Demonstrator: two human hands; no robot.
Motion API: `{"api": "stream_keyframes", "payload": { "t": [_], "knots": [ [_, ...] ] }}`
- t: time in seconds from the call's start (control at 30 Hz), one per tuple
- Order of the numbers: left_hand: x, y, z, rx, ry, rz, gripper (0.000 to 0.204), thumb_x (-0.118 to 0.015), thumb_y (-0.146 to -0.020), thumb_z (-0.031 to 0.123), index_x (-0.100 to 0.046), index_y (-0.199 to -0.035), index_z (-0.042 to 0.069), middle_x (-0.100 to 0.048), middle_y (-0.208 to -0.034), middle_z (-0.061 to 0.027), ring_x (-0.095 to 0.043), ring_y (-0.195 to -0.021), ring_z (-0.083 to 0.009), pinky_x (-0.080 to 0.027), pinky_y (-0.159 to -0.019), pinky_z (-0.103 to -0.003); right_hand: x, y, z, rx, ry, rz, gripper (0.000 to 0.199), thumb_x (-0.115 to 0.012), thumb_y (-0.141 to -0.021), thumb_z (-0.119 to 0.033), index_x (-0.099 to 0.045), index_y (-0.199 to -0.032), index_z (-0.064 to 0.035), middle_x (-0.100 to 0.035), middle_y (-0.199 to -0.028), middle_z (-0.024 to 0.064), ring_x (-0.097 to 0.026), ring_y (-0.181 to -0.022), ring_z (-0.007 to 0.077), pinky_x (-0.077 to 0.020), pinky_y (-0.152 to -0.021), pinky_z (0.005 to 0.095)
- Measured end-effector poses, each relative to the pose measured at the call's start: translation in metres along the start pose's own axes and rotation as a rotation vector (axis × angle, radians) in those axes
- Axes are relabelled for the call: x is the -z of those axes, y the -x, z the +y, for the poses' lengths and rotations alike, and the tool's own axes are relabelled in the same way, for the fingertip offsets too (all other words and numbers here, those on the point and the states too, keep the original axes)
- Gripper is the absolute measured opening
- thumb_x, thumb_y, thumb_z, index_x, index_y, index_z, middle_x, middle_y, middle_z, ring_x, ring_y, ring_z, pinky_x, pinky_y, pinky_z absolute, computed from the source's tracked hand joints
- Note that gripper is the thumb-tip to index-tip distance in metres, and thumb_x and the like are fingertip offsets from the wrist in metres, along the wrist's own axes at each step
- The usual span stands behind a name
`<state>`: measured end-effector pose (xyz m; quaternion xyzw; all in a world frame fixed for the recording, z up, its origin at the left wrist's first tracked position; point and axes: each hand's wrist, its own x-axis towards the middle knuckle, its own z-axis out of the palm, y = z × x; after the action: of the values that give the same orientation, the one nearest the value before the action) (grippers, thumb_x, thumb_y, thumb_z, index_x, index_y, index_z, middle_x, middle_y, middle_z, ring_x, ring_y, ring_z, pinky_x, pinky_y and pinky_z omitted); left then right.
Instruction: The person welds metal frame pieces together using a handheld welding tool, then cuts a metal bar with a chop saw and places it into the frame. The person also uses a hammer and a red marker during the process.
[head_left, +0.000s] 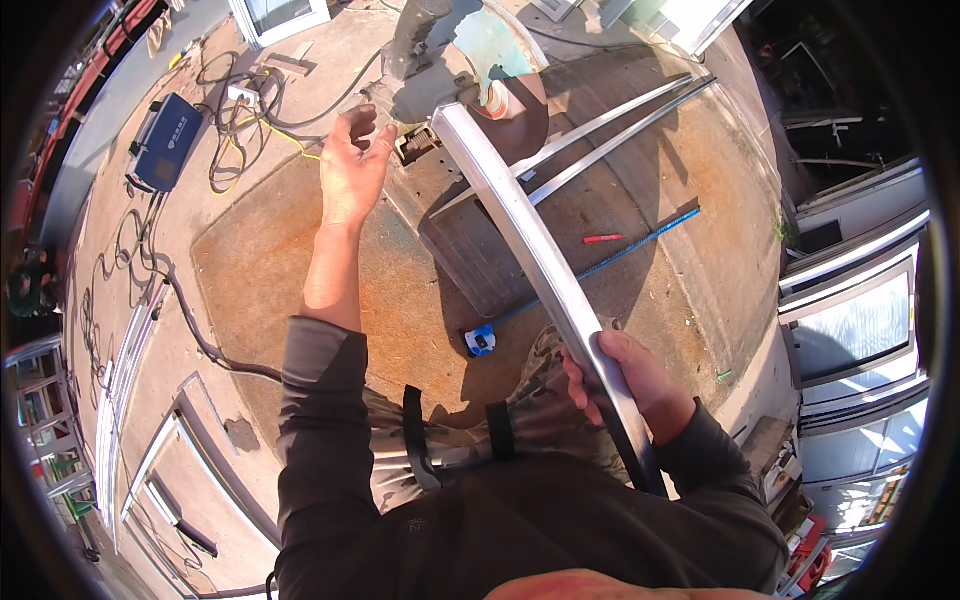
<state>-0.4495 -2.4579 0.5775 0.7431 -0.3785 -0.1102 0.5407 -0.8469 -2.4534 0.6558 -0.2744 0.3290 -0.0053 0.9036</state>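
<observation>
A long silvery square metal tube (510, 205) slants from the machine ahead down past my right side. My right hand (635, 380) is wrapped round its lower part. My left hand (357, 165) is raised beside the tube's far end, empty, with fingers loosely bent and apart. Close to its fingertips is a metal block with a thick screw (418, 143), seemingly a vise, on the base of a machine (430, 80) with a worn teal guard. Below the tube, a blue and white tape measure (481, 340) lies with its blue blade (640, 243) pulled out across the ground.
Two thin metal bars (615, 135) lie ahead right, near a small red stick (602, 239). At the left are a dark blue box-shaped unit (168, 142), tangled cables (235, 120) and long metal profiles (120, 400). Framed panels (855, 310) stand at the right.
</observation>
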Motion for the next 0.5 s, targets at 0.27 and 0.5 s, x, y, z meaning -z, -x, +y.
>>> {"api": "stream_keyframes", "payload": {
  "t": [0.27,0.5],
  "knots": [
    [-0.048,-0.154,-0.008,-0.213,-0.296,-0.338,0.076,-0.085,-0.077,0.039,-0.05,-0.13,-0.002,-0.068,-0.116,-0.0163,-0.065,-0.108,-0.0245,-0.05,-0.096,-0.037,0.067,-0.014,0.004,-0.083,-0.151,0.088,0.048,-0.039,-0.103,-0.046,-0.055,-0.117,-0.0022,-0.063,-0.081,0.0124,-0.06,-0.058,0.0204,-0.0502,-0.052,0.0323],
    [-0.073,-0.137,-0.021,-0.229,-0.327,-0.044,0.054,-0.085,-0.078,0.029,-0.056,-0.113,0.0,-0.072,-0.098,-0.0107,-0.068,-0.089,-0.0198,-0.055,-0.082,-0.035,0.132,-0.051,-0.003,-0.127,0.076,0.06,0.061,-0.062,-0.091,-0.058,-0.052,-0.125,-0.0082,-0.061,-0.089,0.0063,-0.061,-0.055,0.0152,-0.05,-0.045,0.0294]
  ]
}}
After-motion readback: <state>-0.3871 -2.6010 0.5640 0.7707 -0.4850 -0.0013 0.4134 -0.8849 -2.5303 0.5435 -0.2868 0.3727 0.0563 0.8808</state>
